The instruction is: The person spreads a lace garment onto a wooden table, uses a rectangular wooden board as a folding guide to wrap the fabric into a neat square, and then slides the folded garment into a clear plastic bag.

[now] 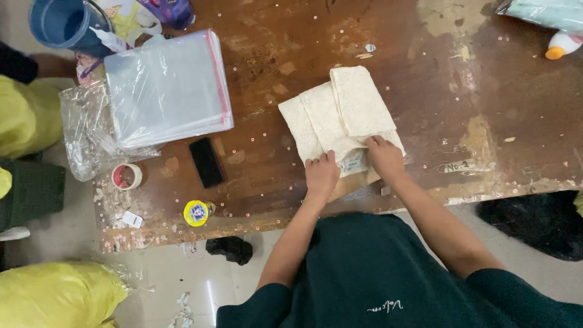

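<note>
Head view: both hands' fingers [320,163] lie open, flat on the folded, speckled cream cloth [340,118].

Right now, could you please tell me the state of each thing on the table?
Cream garment: folded, lying flat.
Left hand: pressing the garment's near edge.
Right hand: pressing the garment's near edge.
Clear plastic bags: stacked flat.
Black phone: screen dark, lying flat.
Tape roll: lying on its side.
Blue bucket: upright.
</note>
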